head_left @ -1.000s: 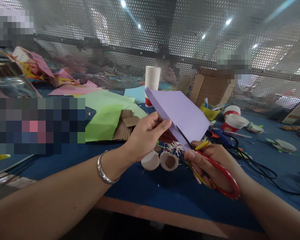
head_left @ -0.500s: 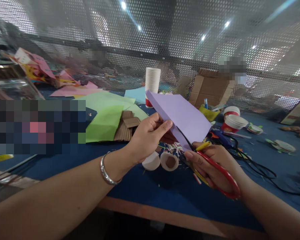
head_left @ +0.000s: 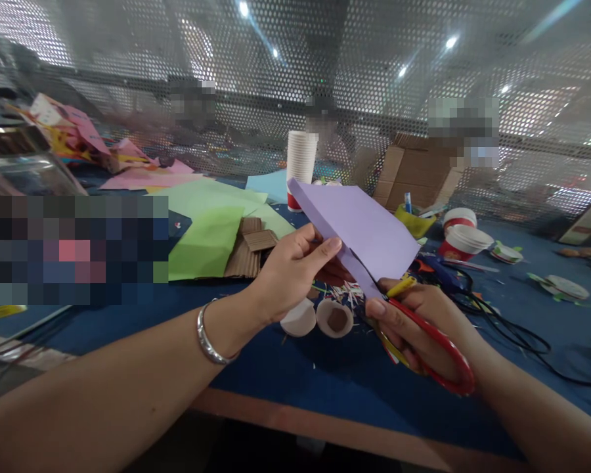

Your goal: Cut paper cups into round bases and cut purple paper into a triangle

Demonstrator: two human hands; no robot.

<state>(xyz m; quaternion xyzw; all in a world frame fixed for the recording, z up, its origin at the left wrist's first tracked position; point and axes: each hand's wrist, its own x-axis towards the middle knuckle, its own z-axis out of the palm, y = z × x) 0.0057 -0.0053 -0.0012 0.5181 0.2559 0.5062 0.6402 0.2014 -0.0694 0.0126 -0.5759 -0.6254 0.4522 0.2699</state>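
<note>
A sheet of purple paper (head_left: 362, 220) is pinched along its left side by my left hand (head_left: 305, 263), thumb on top. My right hand (head_left: 414, 322) grips a pair of scissors (head_left: 453, 358) with red and yellow handles. Their dark blade lies in a cut that runs along the paper's near edge, leaving a narrow strip on my side. The lower blade is mostly hidden by the paper. Below the sheet, two small white paper cup pieces (head_left: 335, 319) rest on the blue table (head_left: 256, 368) among thin paper scraps.
Green paper (head_left: 204, 243) and corrugated cardboard (head_left: 251, 246) lie to the left. A stack of paper cups (head_left: 301, 161) stands behind the sheet. At right are more cups (head_left: 465, 242), a blue glue gun (head_left: 440, 274) with a black cable, and a leaf-trimmed disc (head_left: 564, 287).
The scissors have moved slightly along the paper's near edge, and the sheet has shifted a little. Both hands keep their hold.
</note>
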